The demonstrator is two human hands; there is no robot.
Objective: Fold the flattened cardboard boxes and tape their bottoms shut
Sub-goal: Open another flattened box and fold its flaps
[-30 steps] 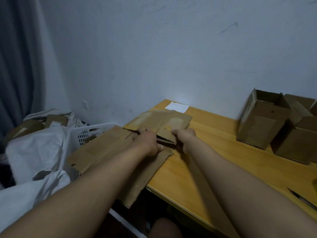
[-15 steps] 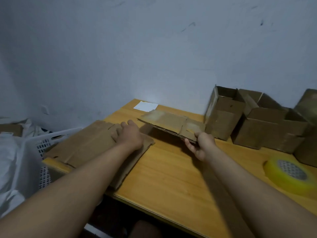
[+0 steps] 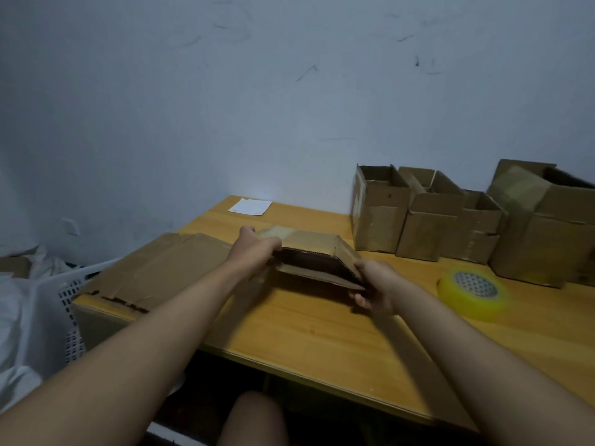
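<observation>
A small brown cardboard box (image 3: pixel 309 243) hangs just above the wooden table (image 3: pixel 322 323), partly spread open so its dark inside shows. My left hand (image 3: pixel 254 247) grips its left end and my right hand (image 3: pixel 375 286) grips its right front corner from below. A stack of flattened cardboard boxes (image 3: pixel 154 272) lies on the table's left end, to the left of my left arm. A roll of yellow tape (image 3: pixel 473 292) lies flat on the table to the right of my right hand.
Several folded boxes (image 3: pixel 431 217) stand along the wall at the back right. A white paper slip (image 3: pixel 250 206) lies at the table's far corner. A white plastic basket (image 3: pixel 69 294) and white bags sit left of the table. My knee shows under the front edge.
My left hand left the flat stack and took the box's left end. The box, flat before in my right hand, now gapes partly open between both hands.
</observation>
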